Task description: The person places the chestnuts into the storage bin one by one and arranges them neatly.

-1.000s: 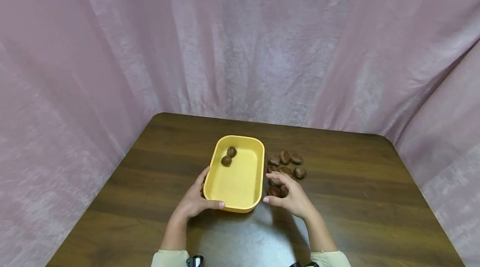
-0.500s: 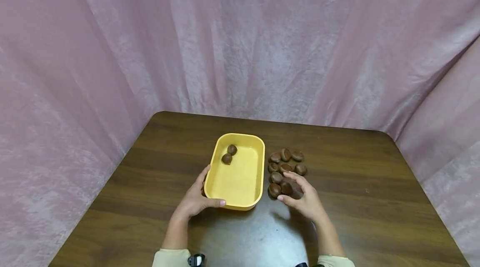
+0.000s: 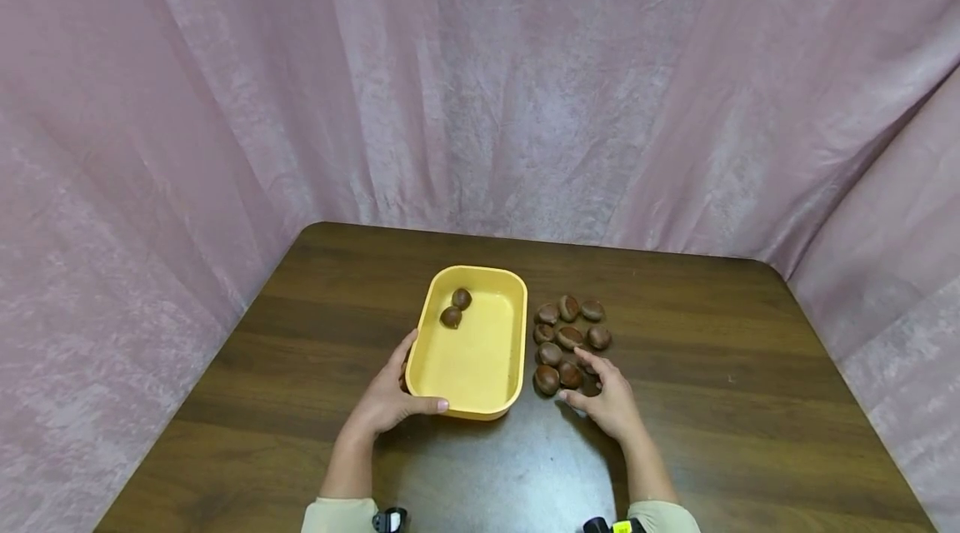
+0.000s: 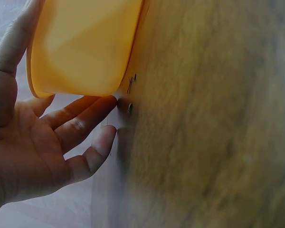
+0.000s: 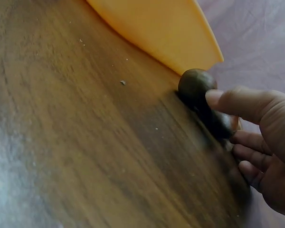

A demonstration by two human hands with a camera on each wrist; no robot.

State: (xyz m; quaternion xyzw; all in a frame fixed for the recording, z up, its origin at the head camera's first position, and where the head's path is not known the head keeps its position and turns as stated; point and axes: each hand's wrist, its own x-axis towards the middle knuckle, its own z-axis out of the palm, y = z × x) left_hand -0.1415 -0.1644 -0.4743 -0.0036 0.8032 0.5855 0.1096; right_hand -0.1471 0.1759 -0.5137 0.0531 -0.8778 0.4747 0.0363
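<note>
A yellow rectangular container (image 3: 468,371) stands on the table with two chestnuts (image 3: 456,308) near its far left corner. My left hand (image 3: 386,400) holds its near left corner, thumb along the front wall and fingers against the left side. In the left wrist view the fingertips (image 4: 109,102) reach down by the container's base. My right hand (image 3: 611,404) is beside a group of chestnuts (image 3: 570,338), thumb and index finger spread around the near right chestnut (image 3: 570,375). In the right wrist view the thumb (image 5: 216,98) overlaps a dark chestnut (image 5: 195,83).
Several chestnuts lie close together just right of the container. The brown wooden table (image 3: 712,400) extends to both sides and has a rounded far edge. Pink curtains (image 3: 480,83) hang behind and around it.
My right hand has moved right, away from the container, to the right side of the near chestnuts, uncovering several of them. The left hand stays at the container.
</note>
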